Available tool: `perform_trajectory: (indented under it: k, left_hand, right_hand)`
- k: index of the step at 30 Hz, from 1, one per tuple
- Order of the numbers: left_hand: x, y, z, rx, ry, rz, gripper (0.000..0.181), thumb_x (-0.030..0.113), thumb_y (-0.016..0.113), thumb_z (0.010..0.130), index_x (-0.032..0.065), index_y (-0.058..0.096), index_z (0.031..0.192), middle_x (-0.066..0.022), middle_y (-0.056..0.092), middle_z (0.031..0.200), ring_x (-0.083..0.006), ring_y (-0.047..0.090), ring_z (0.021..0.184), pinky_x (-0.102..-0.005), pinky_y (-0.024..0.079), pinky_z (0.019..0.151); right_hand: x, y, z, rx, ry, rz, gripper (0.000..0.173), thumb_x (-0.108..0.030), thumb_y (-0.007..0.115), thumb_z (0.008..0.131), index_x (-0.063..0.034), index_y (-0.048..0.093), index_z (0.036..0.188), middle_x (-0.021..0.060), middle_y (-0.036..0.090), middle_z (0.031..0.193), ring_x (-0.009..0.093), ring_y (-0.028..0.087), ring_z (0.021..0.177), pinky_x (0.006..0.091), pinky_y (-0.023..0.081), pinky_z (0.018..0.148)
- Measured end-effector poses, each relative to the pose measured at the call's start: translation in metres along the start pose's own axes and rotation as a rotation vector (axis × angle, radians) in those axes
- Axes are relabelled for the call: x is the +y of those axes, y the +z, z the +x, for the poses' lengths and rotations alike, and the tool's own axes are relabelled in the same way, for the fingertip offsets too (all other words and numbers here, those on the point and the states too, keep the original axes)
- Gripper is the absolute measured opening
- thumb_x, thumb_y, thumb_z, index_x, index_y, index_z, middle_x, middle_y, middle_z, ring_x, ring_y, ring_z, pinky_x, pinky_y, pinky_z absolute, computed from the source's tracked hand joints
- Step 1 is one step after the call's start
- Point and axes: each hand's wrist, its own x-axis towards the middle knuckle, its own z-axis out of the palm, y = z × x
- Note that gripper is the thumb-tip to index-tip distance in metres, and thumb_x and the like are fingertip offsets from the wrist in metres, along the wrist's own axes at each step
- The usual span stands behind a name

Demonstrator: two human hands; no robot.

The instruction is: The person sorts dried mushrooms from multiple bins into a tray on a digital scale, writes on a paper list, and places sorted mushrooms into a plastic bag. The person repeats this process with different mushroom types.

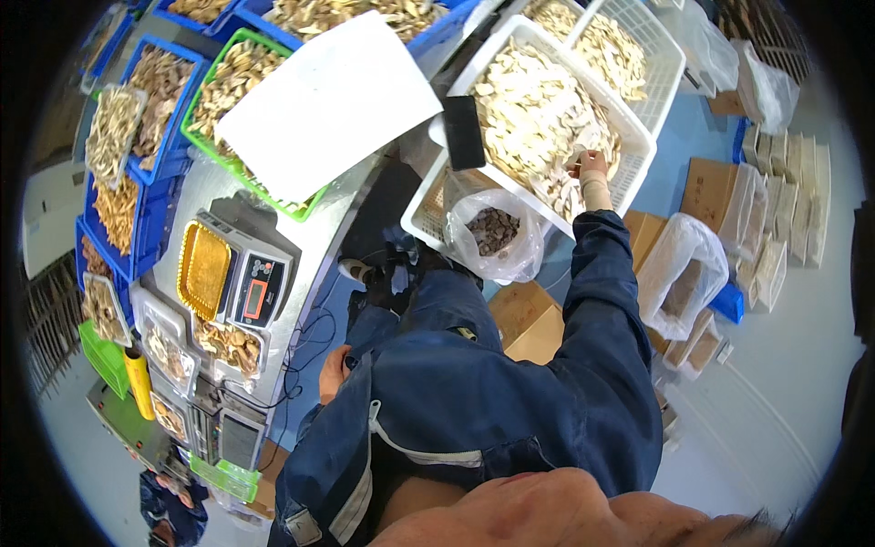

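My right hand (pixel 589 164) is at the lower right part of a white plastic basket (pixel 639 161) of pale dried slices (pixel 526 116), its fingers bent around a pale slice. My left hand (pixel 333 372) hangs low beside my thigh, partly hidden by the sleeve; its fingers cannot be made out well. A black phone-like slab (pixel 463 132) lies at the basket's left rim. Below it a clear plastic bag (pixel 526 256) holds dark dried pieces (pixel 493 231). A white sheet (pixel 331 102) covers part of a green basket (pixel 198 140) of dried mushroom slices.
On the steel table (pixel 304 236) stand a digital scale (pixel 256 287) with a golden tray (pixel 204 270), packed trays and blue crates (pixel 160 174). Cables (pixel 294 369) hang off its edge. Cardboard boxes (pixel 526 321) and a bag-lined box (pixel 683 273) stand on the floor. Another person (pixel 174 506) is at bottom left.
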Motion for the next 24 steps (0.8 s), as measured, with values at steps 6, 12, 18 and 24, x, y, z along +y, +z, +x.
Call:
perform_trajectory:
  k: [6, 12, 18, 24]
  left_hand:
    - [0.01, 0.001, 0.019, -0.019, 0.118, 0.066, 0.028, 0.005, 0.052, 0.085, 0.0078, 0.058, 0.112, -0.0162, 0.062, 0.106, -0.036, 0.059, 0.099, -0.0422, 0.047, 0.084]
    - [0.035, -0.003, 0.04, -0.051, 0.164, 0.101, 0.027, 0.004, 0.051, 0.086, 0.007, 0.058, 0.112, -0.017, 0.062, 0.103, -0.0365, 0.06, 0.096, -0.0416, 0.048, 0.082]
    - [0.059, -0.006, 0.045, -0.069, 0.154, 0.099, 0.027, 0.005, 0.05, 0.087, 0.006, 0.058, 0.113, -0.0178, 0.062, 0.103, -0.0366, 0.06, 0.096, -0.0409, 0.048, 0.082]
    - [0.066, -0.005, 0.044, -0.074, 0.069, 0.072, 0.027, 0.005, 0.05, 0.087, 0.0054, 0.058, 0.113, -0.0181, 0.062, 0.104, -0.0373, 0.06, 0.096, -0.0413, 0.048, 0.083]
  right_hand:
    - [0.048, -0.041, -0.001, 0.016, 0.062, 0.005, 0.041, -0.002, 0.062, 0.078, 0.0035, 0.047, 0.116, 0.0133, 0.062, 0.075, 0.019, 0.062, 0.057, 0.028, 0.048, 0.045]
    - [0.077, -0.023, 0.009, -0.139, -0.337, -0.314, 0.022, -0.016, 0.068, 0.081, -0.0018, 0.063, 0.097, 0.0045, 0.065, 0.082, 0.013, 0.061, 0.073, 0.0281, 0.051, 0.066]
    - [0.024, 0.035, 0.009, -0.121, -0.726, -0.694, 0.025, -0.013, 0.067, 0.077, -0.0124, 0.064, 0.101, 0.009, 0.062, 0.107, 0.029, 0.059, 0.099, 0.0353, 0.048, 0.085]
    - [0.012, 0.044, 0.001, -0.14, -0.697, -1.075, 0.027, -0.011, 0.063, 0.078, -0.0159, 0.06, 0.105, 0.0087, 0.055, 0.113, 0.03, 0.056, 0.103, 0.0401, 0.049, 0.086]
